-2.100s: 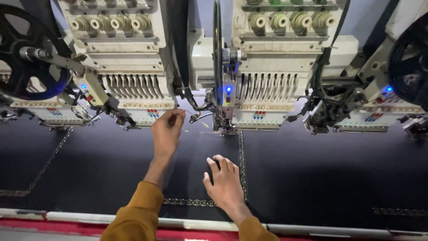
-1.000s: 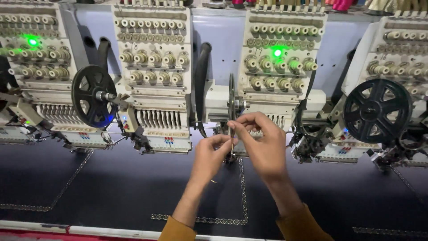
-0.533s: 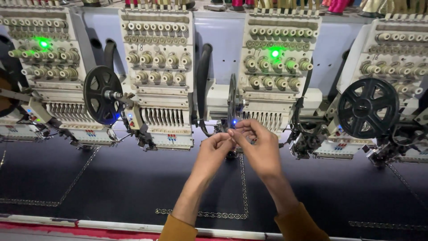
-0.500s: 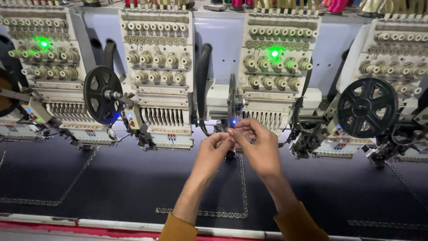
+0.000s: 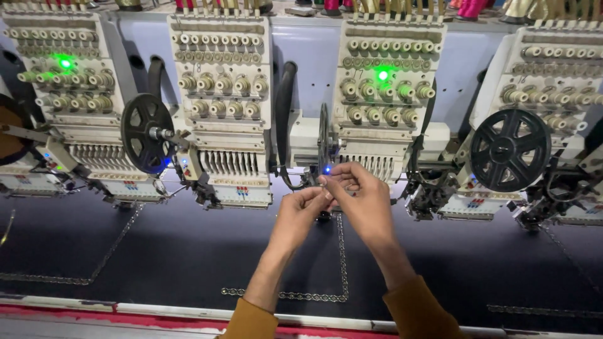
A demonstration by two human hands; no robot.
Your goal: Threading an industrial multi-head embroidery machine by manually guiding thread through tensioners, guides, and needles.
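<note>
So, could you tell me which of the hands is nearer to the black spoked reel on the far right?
Right. The right hand is raised at centre, on the side toward the black spoked reel; the left hand touches it fingertip to fingertip on the side away from that reel, so farther off.

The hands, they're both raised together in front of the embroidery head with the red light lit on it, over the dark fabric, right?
Not quite: in the head view the light on that embroidery head is green, not red. Both the left hand and right hand are raised together before it, over the dark fabric.
</note>
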